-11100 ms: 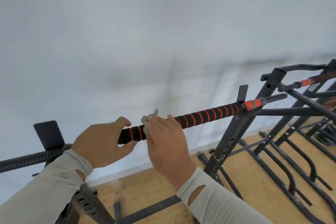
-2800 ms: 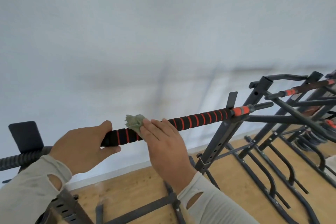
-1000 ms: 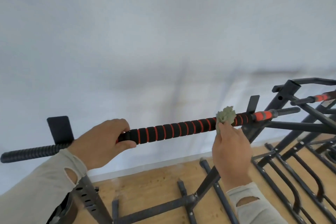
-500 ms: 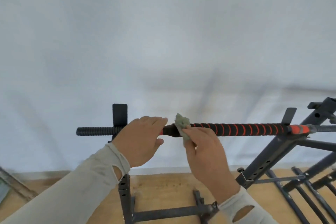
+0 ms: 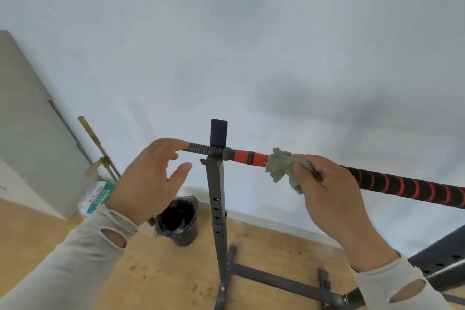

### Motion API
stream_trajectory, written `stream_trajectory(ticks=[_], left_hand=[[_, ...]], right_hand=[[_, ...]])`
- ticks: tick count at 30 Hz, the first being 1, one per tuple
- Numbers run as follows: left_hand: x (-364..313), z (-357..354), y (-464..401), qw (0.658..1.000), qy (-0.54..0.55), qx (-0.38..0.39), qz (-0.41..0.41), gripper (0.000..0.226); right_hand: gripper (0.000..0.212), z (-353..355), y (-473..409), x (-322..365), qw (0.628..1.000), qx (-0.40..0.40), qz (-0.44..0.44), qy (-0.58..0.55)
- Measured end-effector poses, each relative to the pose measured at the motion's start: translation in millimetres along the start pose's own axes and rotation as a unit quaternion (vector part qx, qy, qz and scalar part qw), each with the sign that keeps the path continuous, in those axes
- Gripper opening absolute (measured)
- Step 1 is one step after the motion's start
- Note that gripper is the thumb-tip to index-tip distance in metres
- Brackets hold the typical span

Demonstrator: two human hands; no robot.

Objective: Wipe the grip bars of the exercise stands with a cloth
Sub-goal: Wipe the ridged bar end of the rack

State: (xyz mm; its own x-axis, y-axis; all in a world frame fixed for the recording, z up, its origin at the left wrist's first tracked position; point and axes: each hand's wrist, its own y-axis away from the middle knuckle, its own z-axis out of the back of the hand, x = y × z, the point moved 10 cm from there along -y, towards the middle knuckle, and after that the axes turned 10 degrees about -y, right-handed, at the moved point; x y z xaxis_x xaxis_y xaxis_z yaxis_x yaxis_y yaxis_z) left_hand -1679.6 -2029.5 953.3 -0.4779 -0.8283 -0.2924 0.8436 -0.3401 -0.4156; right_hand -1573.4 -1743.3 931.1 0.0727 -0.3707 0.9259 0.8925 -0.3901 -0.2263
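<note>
Against the wall at far left stand a grey panel (image 5: 27, 133) and a sack (image 5: 97, 199), with a black bucket (image 5: 180, 221) on the wood floor (image 5: 163, 272) nearby. Next, the left hand (image 5: 148, 181) has its fingers loosely spread, fingertips touching the ribbed end of the bar (image 5: 402, 185) and gripping nothing. Just right, the bar rests on the stand (image 5: 217, 209) upright. Further right, the right hand (image 5: 327, 191) pinches a grey cloth (image 5: 281, 167) bunched against the bar, beside its red band, where the striped grip begins.
</note>
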Motion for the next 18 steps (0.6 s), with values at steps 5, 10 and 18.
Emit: stream_trajectory(ticks=[5,10,18], left_hand=[[13,3,3,0.998,-0.013,0.025,0.049,0.036],[27,-4,-8,0.998,-0.015,0.024,0.063,0.034],[72,-39,-54,0.997,-0.01,0.079,0.018,0.041]], right_hand=[[0.022,-9,4,3,0.999,0.027,0.001,-0.036],[0.02,-13,-11,10,0.999,0.017,0.014,-0.026],[0.019,-49,-39,27,0.999,-0.033,0.022,0.032]])
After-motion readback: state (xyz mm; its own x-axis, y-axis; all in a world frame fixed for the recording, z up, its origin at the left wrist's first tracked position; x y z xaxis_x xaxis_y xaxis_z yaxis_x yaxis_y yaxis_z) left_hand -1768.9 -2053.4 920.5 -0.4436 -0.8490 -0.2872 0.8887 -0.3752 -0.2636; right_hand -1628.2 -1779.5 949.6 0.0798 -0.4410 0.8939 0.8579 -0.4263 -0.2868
